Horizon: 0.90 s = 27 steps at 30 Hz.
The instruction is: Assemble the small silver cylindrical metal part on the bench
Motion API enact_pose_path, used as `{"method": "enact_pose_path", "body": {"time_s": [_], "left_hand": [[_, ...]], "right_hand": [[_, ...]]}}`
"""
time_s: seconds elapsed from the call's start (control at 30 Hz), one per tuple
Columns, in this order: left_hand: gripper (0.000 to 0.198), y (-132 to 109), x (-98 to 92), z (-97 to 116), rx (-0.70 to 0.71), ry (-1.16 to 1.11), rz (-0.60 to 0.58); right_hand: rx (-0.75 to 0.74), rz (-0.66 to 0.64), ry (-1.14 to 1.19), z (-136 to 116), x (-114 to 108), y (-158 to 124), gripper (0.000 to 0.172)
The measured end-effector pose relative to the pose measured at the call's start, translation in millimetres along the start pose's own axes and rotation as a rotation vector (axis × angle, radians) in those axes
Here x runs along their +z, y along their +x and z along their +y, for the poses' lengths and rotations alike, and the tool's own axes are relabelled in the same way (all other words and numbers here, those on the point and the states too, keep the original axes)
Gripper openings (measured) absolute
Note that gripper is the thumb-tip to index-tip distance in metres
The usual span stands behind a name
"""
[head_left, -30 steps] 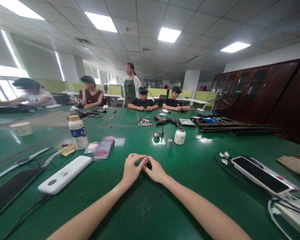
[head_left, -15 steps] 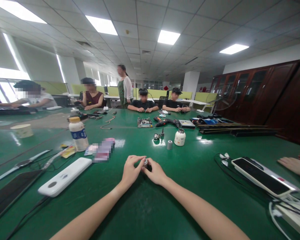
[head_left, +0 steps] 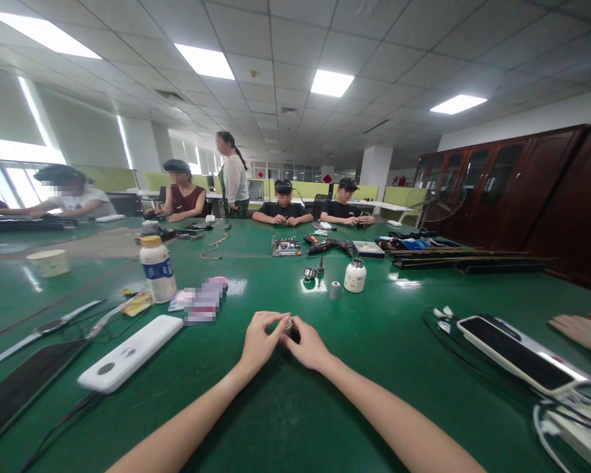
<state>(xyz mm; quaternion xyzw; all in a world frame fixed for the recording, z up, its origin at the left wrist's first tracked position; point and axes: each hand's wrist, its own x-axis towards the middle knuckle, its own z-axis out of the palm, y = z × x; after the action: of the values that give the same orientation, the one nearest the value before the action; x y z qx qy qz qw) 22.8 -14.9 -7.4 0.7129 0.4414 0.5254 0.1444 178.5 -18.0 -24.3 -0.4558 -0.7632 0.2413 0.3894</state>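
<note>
Near the middle of the green table (head_left: 295, 420), both my hands meet around a small silvery round part (head_left: 288, 324). My left hand (head_left: 260, 338) pinches it from the left, with thumb and fingers at its top. From the other side, the fingers of my right hand (head_left: 306, 343) close on it. Fingers cover most of the part, so its exact kind is unclear. Beyond my right hand stand a small grey metal cylinder (head_left: 335, 290) and a white lidless bottle (head_left: 354, 276). A shiny metal cap (head_left: 309, 274) lies beside a dark pointed piece (head_left: 320, 266).
A white power bank (head_left: 132, 355), a bottle with a blue label (head_left: 157, 270) and a paper cup (head_left: 49, 263) are at left. Phones (head_left: 517, 351) and cables lie right, near another person's hand (head_left: 578, 330). A circuit board (head_left: 285, 246) and power drill (head_left: 329, 244) sit farther back.
My hands stay together around the small part, with only slight finger movement. The view has tilted up a little. A standing person in the background has moved left.
</note>
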Motion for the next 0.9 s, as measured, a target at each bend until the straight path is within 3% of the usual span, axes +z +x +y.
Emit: {"method": "enact_pose_path", "body": {"time_s": [0.6, 0.8, 0.83, 0.9], "left_hand": [[0.025, 0.7, -1.6, 8.8, -0.033, -0.025, -0.023], [0.023, 15.0, -9.8, 5.3, -0.131, -0.037, 0.145], [0.021, 16.4, -13.1, 1.9, -0.139, 0.024, 0.140], [0.011, 16.7, -19.9, -7.0, -0.150, 0.211, 0.010]], "right_hand": [[0.002, -0.001, 0.032, -1.0, 0.7, -0.7, 0.017], [0.028, 0.051, 0.020, -4.4, 0.8, -2.3, 0.018], [0.031, 0.060, 0.015, -4.7, 0.9, -2.6, 0.018], [0.038, 0.066, 0.010, -4.9, 1.1, -3.1, 0.020]]}}
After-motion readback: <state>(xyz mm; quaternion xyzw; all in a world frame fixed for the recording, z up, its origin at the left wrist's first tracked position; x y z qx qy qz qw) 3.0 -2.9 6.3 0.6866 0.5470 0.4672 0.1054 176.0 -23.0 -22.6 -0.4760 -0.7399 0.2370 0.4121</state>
